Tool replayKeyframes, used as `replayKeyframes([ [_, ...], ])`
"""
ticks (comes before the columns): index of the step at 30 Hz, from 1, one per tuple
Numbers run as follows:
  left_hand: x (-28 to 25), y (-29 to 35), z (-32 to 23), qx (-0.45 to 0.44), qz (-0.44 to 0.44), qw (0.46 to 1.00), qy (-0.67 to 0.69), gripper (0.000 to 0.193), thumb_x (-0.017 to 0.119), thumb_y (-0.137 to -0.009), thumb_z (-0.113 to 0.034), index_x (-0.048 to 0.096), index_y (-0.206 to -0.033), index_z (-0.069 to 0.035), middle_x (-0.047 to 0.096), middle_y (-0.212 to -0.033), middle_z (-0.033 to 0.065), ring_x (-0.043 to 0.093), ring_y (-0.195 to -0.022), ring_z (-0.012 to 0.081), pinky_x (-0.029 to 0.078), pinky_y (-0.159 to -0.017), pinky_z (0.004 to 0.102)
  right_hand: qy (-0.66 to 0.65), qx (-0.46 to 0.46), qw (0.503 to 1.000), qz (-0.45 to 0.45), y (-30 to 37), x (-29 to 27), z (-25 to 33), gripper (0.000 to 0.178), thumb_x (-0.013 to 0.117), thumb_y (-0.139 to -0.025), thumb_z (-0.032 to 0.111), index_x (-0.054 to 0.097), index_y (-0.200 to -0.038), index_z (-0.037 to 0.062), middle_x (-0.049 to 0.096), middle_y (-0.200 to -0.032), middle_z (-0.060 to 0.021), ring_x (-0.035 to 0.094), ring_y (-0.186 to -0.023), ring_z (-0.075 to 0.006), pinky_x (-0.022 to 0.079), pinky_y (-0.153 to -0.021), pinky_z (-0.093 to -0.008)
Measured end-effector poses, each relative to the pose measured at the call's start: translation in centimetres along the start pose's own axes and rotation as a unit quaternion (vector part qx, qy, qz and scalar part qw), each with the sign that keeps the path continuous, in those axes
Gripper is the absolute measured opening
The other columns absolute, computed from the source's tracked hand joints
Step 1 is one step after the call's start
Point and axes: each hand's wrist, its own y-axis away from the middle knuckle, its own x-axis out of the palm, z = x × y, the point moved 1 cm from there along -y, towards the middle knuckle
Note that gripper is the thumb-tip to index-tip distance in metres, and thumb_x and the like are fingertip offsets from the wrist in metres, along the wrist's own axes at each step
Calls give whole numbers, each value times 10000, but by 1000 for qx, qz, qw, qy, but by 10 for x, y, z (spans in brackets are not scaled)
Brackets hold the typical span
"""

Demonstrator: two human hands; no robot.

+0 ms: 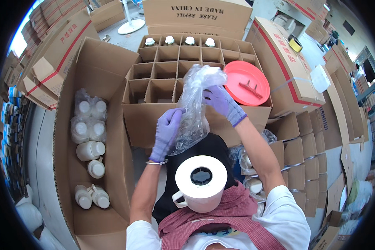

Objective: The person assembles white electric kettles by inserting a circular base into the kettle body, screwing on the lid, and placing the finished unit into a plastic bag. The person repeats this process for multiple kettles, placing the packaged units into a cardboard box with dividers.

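Single fisheye view from the wearer's head, facing steeply down, near above left hand (168,130) and right hand (222,102)

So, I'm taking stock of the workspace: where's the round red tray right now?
In the head view, the round red tray sits right of centre, over the right end of the divided carton, beside the gloved right hand.

- Front-left cells of the divider box (148,123) gape upward; a hand could drop straight in.
- The bag (192,118), spanning between left hand (168,125) and right hand (224,103), blocks the middle cells.
- The red tray (241,75) covers cells on the right.
- Bottles (170,40) occupy four back cells.
- The lap jug (201,193) obstructs the way toward the chest.
- The left carton (116,154) is open above.
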Motion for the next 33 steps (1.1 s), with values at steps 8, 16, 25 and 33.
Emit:
replayKeyframes([
  [8, -27, 63, 9, 45, 187, 961, -197, 493, 668, -929, -322, 613, -1315, -21, 619, -1299, 170, 536, -1282, 307, 391, -1105, 382, 208, 30, 974, 83, 20, -43, -13, 477, 451, -1023, 484, 574, -1306, 120, 620, -1273, -88, 618, -1139, -256, 493, -988, -435],
  [16, -31, 18, 15, -61, 31, 980, 186, 300, 594, -994, -210, 660, -1155, 34, 697, -1054, 82, 636, -993, 140, 531, -830, 295, 600, -253, 756, 64, 48, 36, -26, 851, 736, -794, 437, 405, -1485, 68, 423, -1490, -163, 449, -1348, -293, 353, -1123, -431],
  [25, -72, 125, 45, -133, 47, 908, 394, 410, 616, -969, -314, 618, -1203, 23, 641, -1165, 134, 625, -1088, 249, 502, -961, 391, 416, -232, 867, -145, 136, -21, -79, 356, 702, -813, 181, 634, -1117, 10, 623, -1190, -179, 591, -1120, -344, 467, -986, -384],
  [33, -47, 234, 12, -59, 112, 984, 125, 226, 674, -844, -154, 711, -990, 15, 560, -1339, 193, 555, -1218, 308, 383, -1085, 427, 659, -388, 644, -13, 367, 20, -160, 378, 731, -754, 213, 612, -1105, 141, 579, -1198, -134, 547, -1164, -388, 393, -1051, -603],
])
